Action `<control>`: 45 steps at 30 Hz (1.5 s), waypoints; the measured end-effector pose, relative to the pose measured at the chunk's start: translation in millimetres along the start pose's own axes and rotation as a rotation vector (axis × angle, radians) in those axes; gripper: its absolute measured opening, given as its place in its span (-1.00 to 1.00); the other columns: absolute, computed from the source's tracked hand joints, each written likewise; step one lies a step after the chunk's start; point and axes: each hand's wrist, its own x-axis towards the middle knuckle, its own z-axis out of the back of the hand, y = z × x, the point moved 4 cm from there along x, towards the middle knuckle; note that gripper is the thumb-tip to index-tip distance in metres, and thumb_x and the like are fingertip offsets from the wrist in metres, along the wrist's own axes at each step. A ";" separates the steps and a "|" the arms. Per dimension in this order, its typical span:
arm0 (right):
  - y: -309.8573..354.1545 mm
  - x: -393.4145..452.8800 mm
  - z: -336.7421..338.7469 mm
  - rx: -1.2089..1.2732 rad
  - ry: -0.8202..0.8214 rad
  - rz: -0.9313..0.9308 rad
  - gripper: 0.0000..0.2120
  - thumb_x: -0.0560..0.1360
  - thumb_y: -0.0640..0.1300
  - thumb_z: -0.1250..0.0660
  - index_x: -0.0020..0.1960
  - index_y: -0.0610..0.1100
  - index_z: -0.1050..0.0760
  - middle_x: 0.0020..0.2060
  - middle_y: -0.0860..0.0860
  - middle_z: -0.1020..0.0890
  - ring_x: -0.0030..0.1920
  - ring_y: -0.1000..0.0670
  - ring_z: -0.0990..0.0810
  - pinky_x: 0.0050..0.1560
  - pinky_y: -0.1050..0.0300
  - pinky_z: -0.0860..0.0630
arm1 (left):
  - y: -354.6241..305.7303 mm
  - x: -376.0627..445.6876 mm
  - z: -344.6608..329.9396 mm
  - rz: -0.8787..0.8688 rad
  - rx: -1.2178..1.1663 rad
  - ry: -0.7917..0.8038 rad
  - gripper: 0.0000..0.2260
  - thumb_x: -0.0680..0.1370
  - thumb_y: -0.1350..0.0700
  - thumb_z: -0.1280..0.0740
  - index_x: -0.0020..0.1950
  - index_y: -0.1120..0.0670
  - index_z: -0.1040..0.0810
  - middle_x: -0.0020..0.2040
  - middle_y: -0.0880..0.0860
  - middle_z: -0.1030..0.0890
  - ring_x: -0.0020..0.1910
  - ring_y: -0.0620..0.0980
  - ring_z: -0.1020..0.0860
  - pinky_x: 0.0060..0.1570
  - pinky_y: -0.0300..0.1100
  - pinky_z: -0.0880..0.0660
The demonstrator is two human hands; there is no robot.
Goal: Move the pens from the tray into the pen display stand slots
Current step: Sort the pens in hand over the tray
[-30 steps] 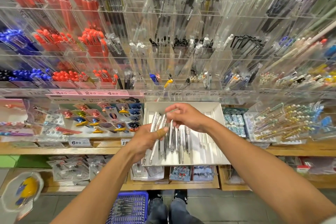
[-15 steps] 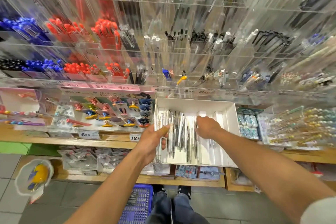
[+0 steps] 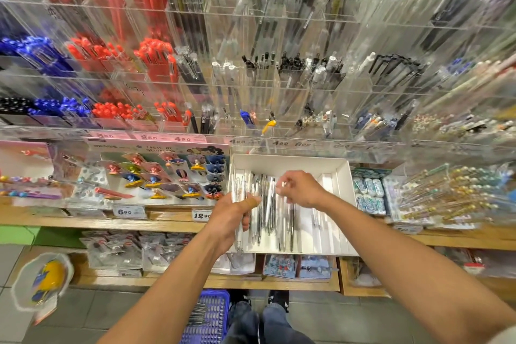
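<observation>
both hands are over the white tray [image 3: 290, 160], which sits on the wooden shelf [image 3: 83, 222] just below the clear pen display stand [image 3: 279, 78]. going left to right: my left hand [image 3: 231, 218] is curled around a bundle of clear and silver pens [image 3: 243, 190], thumb laid across the front of them, holding the bundle upright at the tray's left edge. just to its right, more loose pens [image 3: 272, 212] lie lengthwise in the tray's middle channels. my right hand [image 3: 300, 190] hovers over those, fingers bent inward and pinching what looks like a single pen near its top; the motion blur keeps me from being sure how firm that pinch is.

i judge this as the gathering step: pens are being collected from the tray into the left hand, and none of this batch has gone up to the slots yet. the next move calls for lifting the right hand's pen free of its neighbours without dragging others along, then either adding it to the left bundle or carrying it up to a matching slot. the slots above are narrow and mostly stocked, so picking one with room will matter.
</observation>
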 end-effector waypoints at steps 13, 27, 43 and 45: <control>8.6 15.0 -18.3 0.467 -0.089 -0.100 -0.89 0.54 -0.14 -0.37 -0.11 -0.17 -0.52 -0.24 -0.11 -0.63 -0.38 0.01 -0.60 -0.28 0.13 -0.58 | -5.6 -5.7 1.3 -0.042 -0.025 -0.066 -0.68 0.48 0.01 -0.48 0.07 0.18 -0.51 -0.40 -0.02 -0.47 -0.40 -0.06 -0.39 -0.23 -0.09 -0.41; -33.0 36.2 -73.8 -0.241 -0.242 -0.318 -0.72 0.54 -0.15 -0.26 -0.34 -0.14 -0.40 -0.44 0.02 -0.51 -0.47 0.07 -0.48 -0.55 0.29 -0.26 | 11.1 -14.8 24.0 0.053 -0.160 -0.043 -0.87 0.61 0.21 -0.32 0.14 0.17 -0.49 -0.37 0.02 -0.53 -0.45 -0.07 -0.46 -0.43 -0.21 -0.44; 48.9 -52.2 -74.1 0.569 0.155 0.155 -0.77 0.47 -0.16 -0.46 0.08 -0.10 -0.51 -0.32 -0.03 -0.66 -0.36 0.04 -0.60 -0.33 0.21 -0.52 | 0.5 -15.4 12.9 0.005 -0.083 -0.035 -0.64 0.54 0.02 -0.41 0.20 0.27 -0.58 -0.13 0.24 -0.61 -0.33 0.06 -0.45 -0.45 -0.19 -0.33; 44.7 -43.5 -72.3 0.632 0.190 0.115 -0.82 0.47 -0.15 -0.45 0.04 -0.14 -0.53 -0.27 -0.05 -0.67 -0.35 0.03 -0.60 -0.34 0.22 -0.53 | 2.5 -15.9 18.3 0.035 -0.133 -0.052 -0.66 0.56 0.06 -0.38 0.22 0.27 -0.56 -0.05 0.24 -0.58 -0.19 0.12 -0.46 -0.26 -0.06 -0.42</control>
